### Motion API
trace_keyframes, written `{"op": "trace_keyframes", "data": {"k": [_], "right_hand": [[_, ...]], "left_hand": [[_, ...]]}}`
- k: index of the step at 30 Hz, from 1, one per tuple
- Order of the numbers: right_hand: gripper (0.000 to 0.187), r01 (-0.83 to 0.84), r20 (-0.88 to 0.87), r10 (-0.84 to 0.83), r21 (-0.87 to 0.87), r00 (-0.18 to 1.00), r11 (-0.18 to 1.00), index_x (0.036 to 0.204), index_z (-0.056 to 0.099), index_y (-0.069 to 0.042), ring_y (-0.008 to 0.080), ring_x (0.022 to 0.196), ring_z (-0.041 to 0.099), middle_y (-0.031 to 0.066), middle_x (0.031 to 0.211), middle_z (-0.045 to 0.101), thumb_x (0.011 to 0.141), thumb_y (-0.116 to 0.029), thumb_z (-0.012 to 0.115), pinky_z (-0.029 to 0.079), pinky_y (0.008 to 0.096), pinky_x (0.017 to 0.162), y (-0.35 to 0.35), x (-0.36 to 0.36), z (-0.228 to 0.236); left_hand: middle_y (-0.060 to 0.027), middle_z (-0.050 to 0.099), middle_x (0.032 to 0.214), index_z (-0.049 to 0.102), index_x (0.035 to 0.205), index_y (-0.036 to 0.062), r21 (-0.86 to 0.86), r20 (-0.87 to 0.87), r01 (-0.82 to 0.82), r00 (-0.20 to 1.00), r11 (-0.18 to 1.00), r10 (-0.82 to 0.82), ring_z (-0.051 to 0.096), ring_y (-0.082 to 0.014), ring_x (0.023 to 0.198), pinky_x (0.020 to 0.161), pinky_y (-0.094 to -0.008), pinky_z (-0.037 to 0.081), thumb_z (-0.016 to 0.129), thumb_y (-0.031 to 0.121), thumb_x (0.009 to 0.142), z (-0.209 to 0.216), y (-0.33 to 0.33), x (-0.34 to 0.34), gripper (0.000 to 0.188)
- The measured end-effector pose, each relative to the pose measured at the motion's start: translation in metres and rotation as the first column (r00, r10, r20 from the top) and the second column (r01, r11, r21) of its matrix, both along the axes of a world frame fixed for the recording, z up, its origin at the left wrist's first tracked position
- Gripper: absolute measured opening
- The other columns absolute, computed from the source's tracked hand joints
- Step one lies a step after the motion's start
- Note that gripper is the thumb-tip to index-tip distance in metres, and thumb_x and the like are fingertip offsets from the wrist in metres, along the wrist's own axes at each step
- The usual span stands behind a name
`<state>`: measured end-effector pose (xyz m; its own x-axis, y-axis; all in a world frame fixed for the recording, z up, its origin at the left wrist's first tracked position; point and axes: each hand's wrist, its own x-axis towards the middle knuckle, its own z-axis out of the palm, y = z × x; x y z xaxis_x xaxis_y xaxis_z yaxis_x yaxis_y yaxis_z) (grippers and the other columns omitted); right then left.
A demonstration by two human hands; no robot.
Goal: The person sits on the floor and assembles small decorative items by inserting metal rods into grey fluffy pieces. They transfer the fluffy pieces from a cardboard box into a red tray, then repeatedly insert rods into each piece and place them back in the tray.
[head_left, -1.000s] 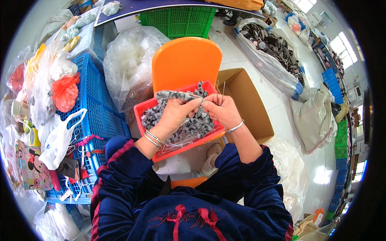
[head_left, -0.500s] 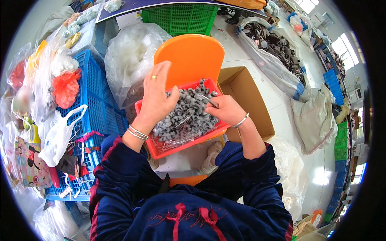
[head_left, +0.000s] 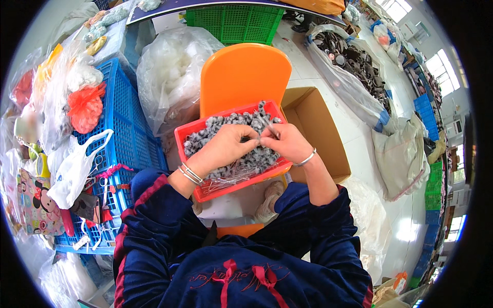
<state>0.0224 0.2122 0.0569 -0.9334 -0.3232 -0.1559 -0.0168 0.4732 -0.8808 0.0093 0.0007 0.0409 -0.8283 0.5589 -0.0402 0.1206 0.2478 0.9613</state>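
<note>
A red plastic tray (head_left: 181, 137) rests on the orange chair in front of me, filled with small grey-and-black fuzzy pieces (head_left: 215, 123). Thin metal pins or wires (head_left: 231, 173) lie loose along its near side. Over the pieces, my left hand (head_left: 228, 146) is closed in a pinch, its fingertips meeting those of the other hand. Whatever it pinches is too small to make out. My right hand (head_left: 288, 143) is closed around a slim metal tool (head_left: 272, 130), whose exact kind is partly hidden by the fingers.
Behind the tray rises the orange chair back (head_left: 245, 77). An open cardboard box (head_left: 323, 136) stands to the right, a clear bag of white stuffing (head_left: 172, 72) to the left. Blue crates (head_left: 120, 102) hold bags and scissors. A large sack of dark pieces (head_left: 349, 66) lies far right.
My left hand has come down and right from above the tray's left side, and its fingers have closed to meet my right fingertips. The right hand stays nearly in place with the tool.
</note>
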Motion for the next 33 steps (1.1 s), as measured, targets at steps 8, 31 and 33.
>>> {"op": "trace_keyframes", "data": {"k": [8, 31, 33], "right_hand": [[0.016, 0.145, 0.17, -0.098, -0.295, 0.981, 0.944, 0.093, 0.053, -0.005, 0.0061, 0.062, 0.043, -0.003, 0.072, 0.046, 0.099, -0.019, 0.048, 0.038, 0.0224, 0.054, 0.006, 0.005, 0.005], [0.016, 0.102, 0.1, -0.074, -0.308, 0.992, 0.946, 0.089, 0.054, -0.004, 0.004, 0.061, 0.05, -0.0011, 0.073, 0.058, 0.097, -0.018, 0.057, 0.04, 0.0206, 0.051, -0.011, 0.009, -0.002], [0.014, 0.071, -0.023, -0.078, -0.227, 0.997, 0.971, 0.089, 0.055, -0.004, 0.008, 0.06, 0.052, 0.0015, 0.073, 0.059, 0.095, -0.016, 0.058, 0.042, 0.023, 0.053, -0.01, 0.008, -0.008]], "left_hand": [[0.0015, 0.065, 0.076, 0.07, 0.094, -0.0021, 0.22, 0.09, -0.083, 0.994, 0.972, 0.065, 0.056, -0.004, 0.073, 0.067, -0.0215, 0.046, 0.066, 0.014, 0.089, 0.006, 0.0, -0.005, 0.017], [-0.001, 0.066, 0.075, 0.07, 0.089, -0.0034, 0.175, -0.022, -0.17, 0.984, 0.97, 0.177, 0.057, -0.0056, 0.071, 0.065, -0.0227, 0.046, 0.064, 0.016, 0.089, 0.002, -0.003, -0.008, 0.02], [-0.0008, 0.065, 0.073, 0.069, 0.088, -0.0034, 0.173, 0.002, -0.142, 0.99, 0.975, 0.144, 0.057, -0.0058, 0.07, 0.064, -0.0228, 0.046, 0.064, 0.017, 0.089, 0.002, -0.004, -0.009, 0.021]]}}
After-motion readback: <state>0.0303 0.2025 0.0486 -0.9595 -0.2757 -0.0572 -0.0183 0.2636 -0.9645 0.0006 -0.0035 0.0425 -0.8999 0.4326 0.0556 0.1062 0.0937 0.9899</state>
